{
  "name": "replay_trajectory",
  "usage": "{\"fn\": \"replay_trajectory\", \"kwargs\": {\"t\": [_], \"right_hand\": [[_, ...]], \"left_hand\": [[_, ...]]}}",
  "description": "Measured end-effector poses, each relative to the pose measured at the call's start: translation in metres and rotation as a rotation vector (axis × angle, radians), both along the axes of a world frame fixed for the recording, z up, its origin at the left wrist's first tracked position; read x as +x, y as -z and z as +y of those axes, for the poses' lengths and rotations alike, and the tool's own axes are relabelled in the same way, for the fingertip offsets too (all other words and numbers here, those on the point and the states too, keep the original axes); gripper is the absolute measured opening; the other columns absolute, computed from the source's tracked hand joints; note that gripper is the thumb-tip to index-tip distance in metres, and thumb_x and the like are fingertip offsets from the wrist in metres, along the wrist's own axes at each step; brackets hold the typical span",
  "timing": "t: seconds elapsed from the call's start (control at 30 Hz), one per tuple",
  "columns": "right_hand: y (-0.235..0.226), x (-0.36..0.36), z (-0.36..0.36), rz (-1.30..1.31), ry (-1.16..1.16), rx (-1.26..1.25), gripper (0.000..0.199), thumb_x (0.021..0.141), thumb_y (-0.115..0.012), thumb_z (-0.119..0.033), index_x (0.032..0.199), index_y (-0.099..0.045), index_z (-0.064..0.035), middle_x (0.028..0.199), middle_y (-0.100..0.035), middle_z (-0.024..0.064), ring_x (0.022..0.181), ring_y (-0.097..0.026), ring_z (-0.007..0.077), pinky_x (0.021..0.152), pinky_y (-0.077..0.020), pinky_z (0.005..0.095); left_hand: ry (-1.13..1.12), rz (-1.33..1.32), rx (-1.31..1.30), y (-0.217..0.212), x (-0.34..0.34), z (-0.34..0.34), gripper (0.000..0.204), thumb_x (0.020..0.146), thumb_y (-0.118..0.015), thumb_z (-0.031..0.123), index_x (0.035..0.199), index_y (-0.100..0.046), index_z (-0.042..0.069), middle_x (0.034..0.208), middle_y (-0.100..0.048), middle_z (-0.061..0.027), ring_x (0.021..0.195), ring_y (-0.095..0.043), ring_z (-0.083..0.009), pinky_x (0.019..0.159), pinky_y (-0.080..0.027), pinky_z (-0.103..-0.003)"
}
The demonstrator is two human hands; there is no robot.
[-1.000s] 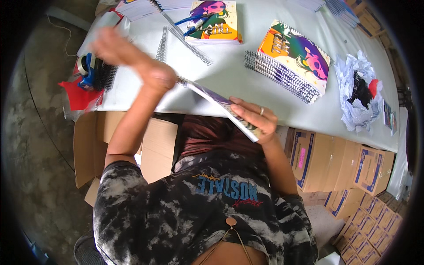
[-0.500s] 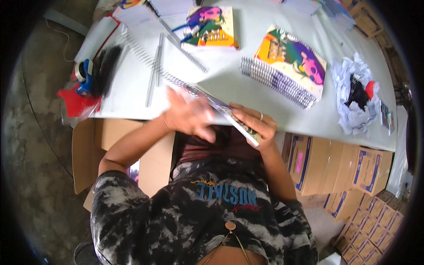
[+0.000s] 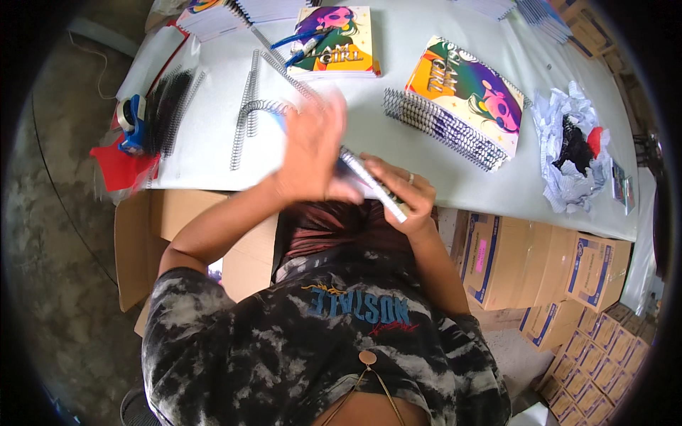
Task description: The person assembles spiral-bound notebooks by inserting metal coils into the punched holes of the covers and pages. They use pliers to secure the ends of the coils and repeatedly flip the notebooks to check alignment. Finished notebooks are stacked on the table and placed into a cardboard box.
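— What was in hand at the table's near edge?

— A thin notebook [image 3: 373,186], held on edge and tilted. The right hand [image 3: 398,192] was closed around its lower end, fingers curled over the cover; the left hand [image 3: 312,153] (badly blurred) lay flat and open against its upper part, gripping nothing that could be seen.

— Which step, would you say?

— Likely squaring the pages for binding: loose wire spirals [image 3: 249,113] lay to the left on the grey table [image 3: 398,106], and two colourful bound notebooks [image 3: 465,96] farther off. Next would probably call for a steady grip and a spiral lined up with the punched edge.
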State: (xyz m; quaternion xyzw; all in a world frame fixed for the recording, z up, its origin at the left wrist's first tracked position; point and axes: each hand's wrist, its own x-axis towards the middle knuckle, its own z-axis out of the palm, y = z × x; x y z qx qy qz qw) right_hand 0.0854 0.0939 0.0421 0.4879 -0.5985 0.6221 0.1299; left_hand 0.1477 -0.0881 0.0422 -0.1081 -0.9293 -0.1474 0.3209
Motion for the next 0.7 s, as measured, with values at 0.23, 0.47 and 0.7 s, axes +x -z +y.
{"fn": "replay_trajectory", "kwargs": {"t": [0.23, 0.47, 0.7], "right_hand": [[-0.001, 0.001, -0.003, 0.007, -0.138, 0.04, 0.036, 0.069, -0.066, 0.0, 0.105, -0.063, -0.0006, 0.099, -0.064, 0.0158, 0.087, -0.065, 0.0267, 0.076, -0.0513, 0.0321], [-0.002, -0.001, -0.001, -0.007, -0.025, 0.072, 0.041, 0.068, -0.065, 0.0, 0.109, -0.06, -0.0012, 0.1, -0.064, 0.0142, 0.09, -0.064, 0.0266, 0.075, -0.0516, 0.0331], [0.002, 0.0, -0.004, -0.065, -0.01, 0.068, 0.04, 0.069, -0.064, 0.001, 0.109, -0.059, -0.001, 0.106, -0.062, 0.0136, 0.091, -0.064, 0.0267, 0.075, -0.0518, 0.0331]], "left_hand": [[0.048, 0.368, -0.173, -0.01, 0.0, 0.005, 0.091, 0.074, -0.042, 0.071, 0.129, -0.037, -0.001, 0.121, -0.043, -0.0237, 0.113, -0.038, -0.0406, 0.096, -0.023, -0.059], [0.445, 0.317, -0.234, 0.034, 0.01, -0.011, 0.099, 0.064, -0.053, 0.074, 0.135, -0.03, 0.009, 0.127, -0.028, -0.0353, 0.123, -0.029, -0.0378, 0.092, -0.024, -0.061], [0.307, 0.125, -0.026, 0.039, 0.025, 0.024, 0.106, 0.061, -0.052, 0.077, 0.134, -0.03, 0.003, 0.132, -0.024, -0.0324, 0.125, -0.021, -0.0453, 0.091, -0.02, -0.064]]}}
